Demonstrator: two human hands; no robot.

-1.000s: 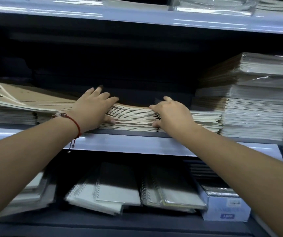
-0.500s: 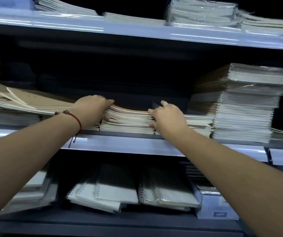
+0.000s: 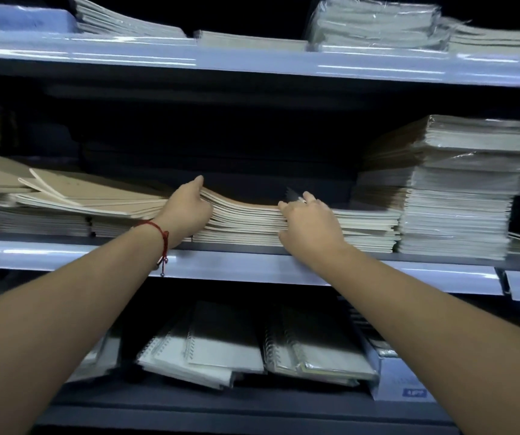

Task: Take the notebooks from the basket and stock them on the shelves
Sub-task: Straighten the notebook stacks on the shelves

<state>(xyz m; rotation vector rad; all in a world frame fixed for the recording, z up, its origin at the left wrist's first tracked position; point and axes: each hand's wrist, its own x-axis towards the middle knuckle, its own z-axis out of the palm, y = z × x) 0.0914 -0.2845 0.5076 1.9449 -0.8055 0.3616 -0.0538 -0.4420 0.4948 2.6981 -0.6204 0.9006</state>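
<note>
Head view: shelving unit with three levels showing. Middle shelf (image 3: 252, 265) holds flat notebook piles across its width — tall wrapped stack (image 3: 459, 189) at the right, a low stack (image 3: 368, 227) beside it, the centre notebook stack (image 3: 243, 224) with a kraft-brown top cover, and loose kraft-covered notebooks (image 3: 89, 193) fanned over grey piles at the left. Top shelf (image 3: 252, 62) carries more wrapped packs (image 3: 374, 23) and thin piles. Bottom shelf (image 3: 221, 406) has spiral-bound notebooks (image 3: 221, 343) lying overlapped, plus a pale box (image 3: 403, 381) with a blue label at the right. Basket not in view.

Left hand (image 3: 186, 208) is on the left end of the centre stack, fingers curled over its upper notebooks, thumb side against the page edges — gripping. A red cord bracelet (image 3: 158, 233) sits on that wrist. Right hand (image 3: 308, 221) is at the stack's right end, fingers (image 3: 307, 196) bent over the top cover and thumb (image 3: 283, 237) pressed on the front edges, clamped on the same stack. Both forearms reach up from the bottom corners.
</note>
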